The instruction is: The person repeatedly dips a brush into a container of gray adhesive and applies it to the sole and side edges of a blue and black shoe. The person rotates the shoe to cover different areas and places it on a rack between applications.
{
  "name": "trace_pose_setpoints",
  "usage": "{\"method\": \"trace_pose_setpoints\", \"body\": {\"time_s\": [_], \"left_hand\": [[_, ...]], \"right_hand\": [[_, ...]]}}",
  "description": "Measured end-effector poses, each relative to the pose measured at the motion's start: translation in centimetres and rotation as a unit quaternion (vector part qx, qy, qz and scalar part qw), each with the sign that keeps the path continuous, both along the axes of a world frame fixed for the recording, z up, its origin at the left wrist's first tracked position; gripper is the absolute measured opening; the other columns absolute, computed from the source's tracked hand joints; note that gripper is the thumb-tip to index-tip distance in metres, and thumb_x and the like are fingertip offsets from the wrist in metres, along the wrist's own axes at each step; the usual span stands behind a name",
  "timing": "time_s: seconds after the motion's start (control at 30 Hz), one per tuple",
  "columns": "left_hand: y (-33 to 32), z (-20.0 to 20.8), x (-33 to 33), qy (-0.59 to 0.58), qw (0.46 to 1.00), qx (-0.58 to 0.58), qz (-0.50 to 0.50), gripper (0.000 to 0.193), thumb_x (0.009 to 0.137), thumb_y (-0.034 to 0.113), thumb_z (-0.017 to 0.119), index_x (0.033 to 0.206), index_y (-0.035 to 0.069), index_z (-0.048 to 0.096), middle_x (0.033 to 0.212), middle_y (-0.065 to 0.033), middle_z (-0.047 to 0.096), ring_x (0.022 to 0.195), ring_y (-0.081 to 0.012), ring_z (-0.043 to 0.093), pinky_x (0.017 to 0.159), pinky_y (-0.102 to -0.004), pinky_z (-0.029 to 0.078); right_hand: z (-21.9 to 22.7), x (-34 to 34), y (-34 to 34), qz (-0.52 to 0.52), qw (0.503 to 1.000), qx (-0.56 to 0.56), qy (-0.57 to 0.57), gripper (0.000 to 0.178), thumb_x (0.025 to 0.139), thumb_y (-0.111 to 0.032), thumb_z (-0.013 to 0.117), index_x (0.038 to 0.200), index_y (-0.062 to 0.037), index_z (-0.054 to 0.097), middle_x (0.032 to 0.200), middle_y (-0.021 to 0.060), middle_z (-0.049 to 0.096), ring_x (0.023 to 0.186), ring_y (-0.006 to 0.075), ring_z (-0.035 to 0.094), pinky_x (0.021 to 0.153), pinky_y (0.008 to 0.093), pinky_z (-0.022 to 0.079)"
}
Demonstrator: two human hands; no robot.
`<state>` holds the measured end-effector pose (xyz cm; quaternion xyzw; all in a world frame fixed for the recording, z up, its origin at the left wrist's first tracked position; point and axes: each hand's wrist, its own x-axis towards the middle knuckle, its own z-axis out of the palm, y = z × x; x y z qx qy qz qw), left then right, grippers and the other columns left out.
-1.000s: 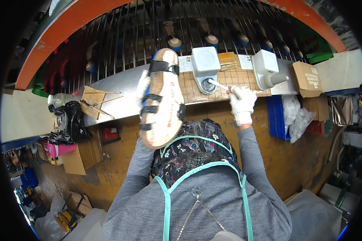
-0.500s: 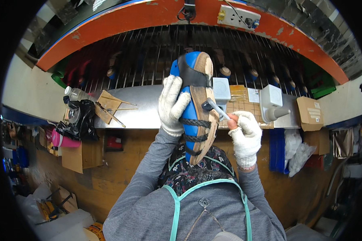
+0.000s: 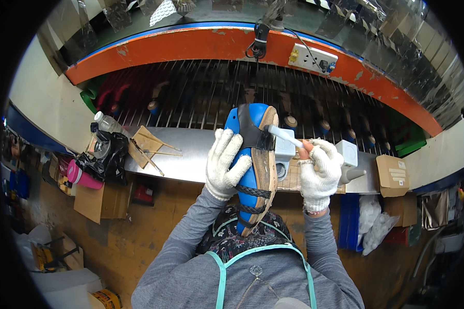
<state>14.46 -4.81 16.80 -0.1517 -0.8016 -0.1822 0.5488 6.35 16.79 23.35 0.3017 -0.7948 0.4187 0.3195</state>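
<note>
A sandal with black straps [image 3: 253, 135] and a wood-toned sole is mounted on a blue shoe last [image 3: 246, 189], tilted so that its side edge shows. Braided black cords cross its lower part. My left hand [image 3: 225, 166], in a white knit glove, holds the last from the left, fingers across the blue surface; the part of the grip behind it is hidden. My right hand [image 3: 320, 174], gloved with bare fingertips, pinches a white-handled brush [image 3: 287, 137]. The brush's dark tip touches the wide strap near the sole edge.
Beyond the sandal, more blue lasts [image 3: 325, 126] sit on a metal-rod rack under an orange frame [image 3: 201, 45]. White containers [image 3: 348, 153] stand on the bench at right. At left are thin wooden-handled brushes [image 3: 152, 160], a black plastic bag [image 3: 113, 157] and a clear bottle [image 3: 108, 122].
The brush tip has shifted from the sole's side edge up to the wide black strap. The sandal appears turned, showing less of its sole. The whole view has tipped upward.
</note>
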Motion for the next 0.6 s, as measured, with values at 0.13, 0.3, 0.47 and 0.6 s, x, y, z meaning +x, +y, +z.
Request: {"method": "trace_pose_setpoints", "body": {"time_s": [0.13,0.3,0.47,0.6], "left_hand": [[-0.5,0.4,0.1,0.001,1.000,-0.006,-0.003,0.051,0.073,0.014,0.076,0.119,0.017,0.055,0.137,-0.0234,0.055,0.132,-0.0472,0.050,0.106,-0.0684,0.040],[-1.1,1.0,0.1,0.000,1.000,-0.018,-0.005,0.052,0.069,0.011,0.076,0.117,0.017,0.057,0.136,-0.0229,0.056,0.130,-0.0465,0.052,0.105,-0.0680,0.041],[-2.2,1.5,-0.3,0.000,0.999,-0.036,-0.009,0.050,0.068,0.010,0.076,0.114,0.017,0.059,0.134,-0.0227,0.057,0.129,-0.0466,0.053,0.104,-0.0681,0.041],[-2.9,2.0,-0.5,0.000,0.999,-0.032,-0.007,0.048,0.070,0.011,0.076,0.115,0.018,0.059,0.134,-0.0223,0.058,0.128,-0.0466,0.054,0.104,-0.0681,0.042]], "right_hand": [[0.9,0.0,0.3,0.032,0.999,0.033,0.026,0.023,0.072,-0.003,0.081,0.095,-0.0051,0.077,0.098,0.0077,0.070,0.095,0.0258,0.062,0.084,0.0354,0.045],[1.7,0.2,0.6,0.042,0.996,0.078,0.031,0.023,0.067,-0.002,0.079,0.090,-0.0062,0.076,0.094,0.0076,0.069,0.092,0.0255,0.063,0.083,0.0353,0.045],[2.8,-0.1,0.9,0.075,0.991,0.107,0.029,0.022,0.066,-0.004,0.078,0.088,-0.0080,0.075,0.092,0.0067,0.069,0.083,0.0243,0.062,0.078,0.0361,0.044],[3.4,-0.1,1.1,0.086,0.986,0.142,0.031,0.021,0.067,-0.006,0.078,0.088,-0.0107,0.076,0.094,0.0047,0.069,0.081,0.0226,0.060,0.074,0.0355,0.039]]}}
